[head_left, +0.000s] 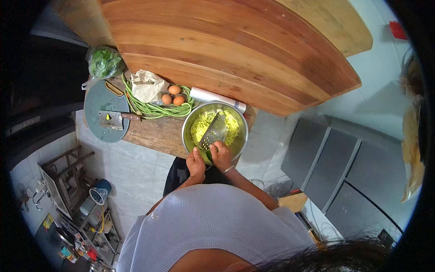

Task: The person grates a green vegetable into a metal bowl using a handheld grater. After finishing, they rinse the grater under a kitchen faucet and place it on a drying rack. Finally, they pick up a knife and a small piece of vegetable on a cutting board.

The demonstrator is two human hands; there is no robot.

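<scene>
A metal bowl at the front edge of the wooden table holds pale green vegetable shreds. A flat metal grater lies tilted over the shreds, its near end by my fingers. My right hand is closed at that near end, gripping the grater. Just left of it, my left hand is closed at the bowl's near rim. Something green shows between my hands, mostly hidden; I cannot make out what the left fingers hold.
Behind the bowl are a white roll, long green beans, several brown eggs and a crumpled pale bag. A cleaver rests on a round grey board at left, near bagged greens. A large wooden board stands behind.
</scene>
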